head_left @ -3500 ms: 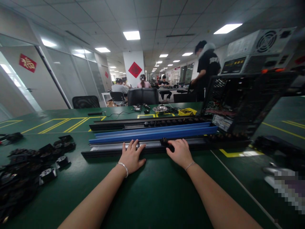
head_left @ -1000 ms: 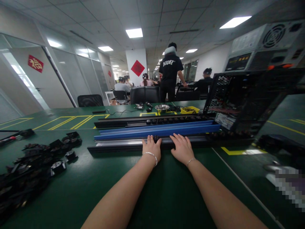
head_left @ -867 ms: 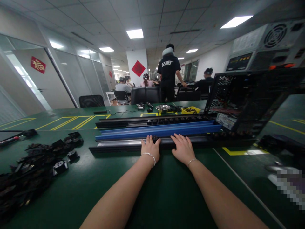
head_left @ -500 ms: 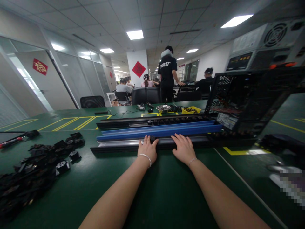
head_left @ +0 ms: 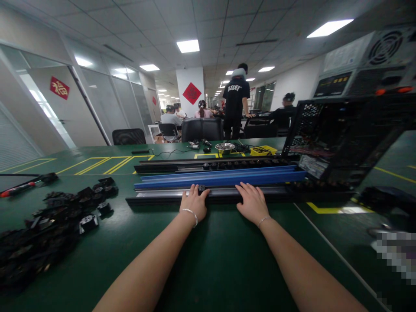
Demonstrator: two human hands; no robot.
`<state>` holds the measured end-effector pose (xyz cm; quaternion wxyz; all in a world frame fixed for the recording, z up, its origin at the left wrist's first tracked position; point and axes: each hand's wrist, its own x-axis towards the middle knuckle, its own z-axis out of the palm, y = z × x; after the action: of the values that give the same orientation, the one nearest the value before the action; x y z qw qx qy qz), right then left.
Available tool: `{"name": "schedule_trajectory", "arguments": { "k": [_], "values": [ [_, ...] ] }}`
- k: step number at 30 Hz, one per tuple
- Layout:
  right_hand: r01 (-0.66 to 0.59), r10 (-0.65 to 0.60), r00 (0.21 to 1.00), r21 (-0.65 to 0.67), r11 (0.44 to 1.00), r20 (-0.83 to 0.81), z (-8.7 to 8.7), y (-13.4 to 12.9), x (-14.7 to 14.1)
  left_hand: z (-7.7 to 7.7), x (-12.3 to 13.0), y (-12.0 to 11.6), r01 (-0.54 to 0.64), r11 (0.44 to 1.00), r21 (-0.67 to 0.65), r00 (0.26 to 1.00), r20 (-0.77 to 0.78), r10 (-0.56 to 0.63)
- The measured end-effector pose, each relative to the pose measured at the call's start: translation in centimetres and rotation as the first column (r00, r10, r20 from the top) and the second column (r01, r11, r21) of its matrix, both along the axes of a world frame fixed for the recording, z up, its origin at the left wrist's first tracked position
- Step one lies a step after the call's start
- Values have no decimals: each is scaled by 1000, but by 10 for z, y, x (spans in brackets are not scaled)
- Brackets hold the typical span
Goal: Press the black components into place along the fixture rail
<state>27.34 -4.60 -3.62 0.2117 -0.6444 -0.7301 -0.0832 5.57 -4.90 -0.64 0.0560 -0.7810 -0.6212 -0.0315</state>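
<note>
A long black rail [head_left: 169, 200] with a grey inner channel lies crosswise in front of me. My left hand [head_left: 194, 204] is over its middle, with thumb and fingers closed about a small black part [head_left: 202, 188] that sits in the channel. Farther right, my right hand [head_left: 252, 203] grips the same rail, its fingers over the top and the thumb at the near side. Several small black parts [head_left: 320, 185] are lined up in the rail's right end. Just behind lies a blue rail [head_left: 221, 176], touched by neither hand.
Another black rail [head_left: 169, 168] holding a row of parts lies behind. Loose black parts [head_left: 55, 234] are heaped at left, near a red-handled tool [head_left: 19, 189]. An open computer case [head_left: 344, 134] stands at right. A metal bowl [head_left: 225, 148] and yellow tray [head_left: 263, 151] sit farther back.
My left hand has moved left along the rail, and the small black part has slid left with it. My right hand stays at about the same place on the rail.
</note>
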Motion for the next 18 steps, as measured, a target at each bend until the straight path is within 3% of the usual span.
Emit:
{"name": "schedule_trajectory", "arguments": {
  "k": [18],
  "values": [
    [-4,4,1000,-4,1000,-2,0,1,1,1,-30,2,-16,1000,23,1000,-14,16]
  ]
}}
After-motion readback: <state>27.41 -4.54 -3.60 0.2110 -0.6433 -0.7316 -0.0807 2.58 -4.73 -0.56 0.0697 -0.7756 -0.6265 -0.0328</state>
